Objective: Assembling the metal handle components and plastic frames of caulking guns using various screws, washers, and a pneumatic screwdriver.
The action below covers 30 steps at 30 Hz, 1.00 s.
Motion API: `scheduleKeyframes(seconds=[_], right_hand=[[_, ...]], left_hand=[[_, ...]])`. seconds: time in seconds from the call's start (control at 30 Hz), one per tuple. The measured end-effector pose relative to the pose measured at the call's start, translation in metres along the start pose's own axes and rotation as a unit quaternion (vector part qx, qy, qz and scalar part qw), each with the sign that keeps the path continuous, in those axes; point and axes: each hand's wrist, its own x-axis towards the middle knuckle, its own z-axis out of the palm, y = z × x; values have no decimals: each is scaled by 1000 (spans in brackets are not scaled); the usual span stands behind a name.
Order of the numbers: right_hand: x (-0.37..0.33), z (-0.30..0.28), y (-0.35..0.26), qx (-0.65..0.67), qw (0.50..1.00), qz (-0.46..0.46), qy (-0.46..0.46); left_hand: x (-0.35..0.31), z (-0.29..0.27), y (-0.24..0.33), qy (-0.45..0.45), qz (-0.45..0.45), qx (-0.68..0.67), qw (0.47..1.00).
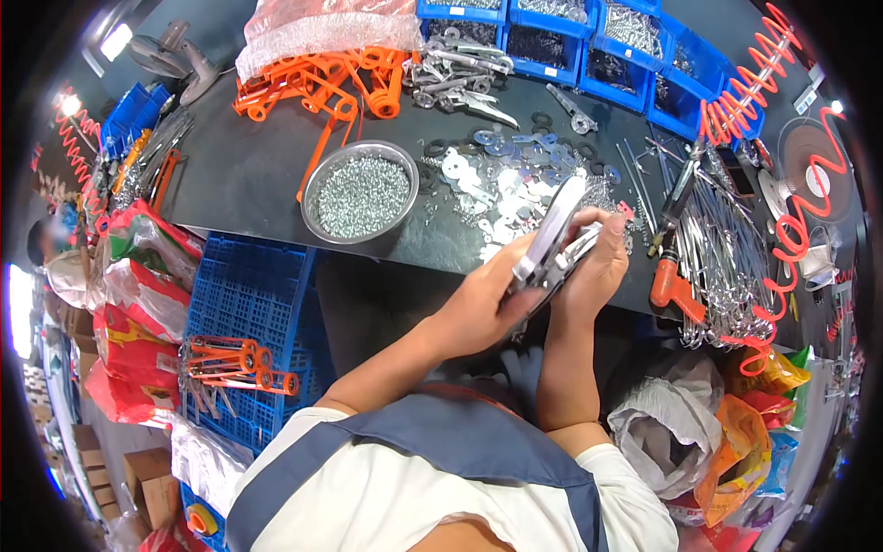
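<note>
My left hand (483,308) and my right hand (593,271) come together over the front edge of the bench. Between them is a silver metal handle assembly (556,219), tilted with its long end pointing up and away. The left fingers wrap its lower end, while the right hand grips its right side; small parts inside the grip are hidden. Just beyond lie white flat pieces (510,198) and clear and dark washers (543,147). A steel bowl (311,213) full of small shiny metal pieces (361,195) stands left of the hands.
Orange frames (317,83) and silver handles (455,74) are heaped at the back, before blue bins (612,78). On the right lie an orange-handled power driver (676,285), hooked rods (736,267) and a coiled red hose (791,248). Blue crates (248,285) stand at left; bags (671,423) at right.
</note>
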Motion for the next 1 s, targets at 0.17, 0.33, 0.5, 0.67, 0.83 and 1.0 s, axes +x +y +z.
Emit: scheduleKeyframes(seconds=[0.17,0.33,0.5,0.67,0.83,1.0], right_hand=[[-3,-2,0,8,998,-52,44],[-14,-2,-15,11,996,-73,48],[1,-10,-5,-263,958,-113,-16],[14,4,-5,-256,965,-35,-35],[13,-4,4,-102,994,28,18],[3,-13,4,-47,991,118,40]], left_hand=[[-4,-4,2,-12,-52,-15,998],[-10,-6,12,-35,-41,-8,999],[-5,-10,7,-3,-207,-183,961],[4,-10,14,35,-216,-365,905],[-11,6,-2,43,-88,-42,994],[-5,2,-16,19,78,51,995]])
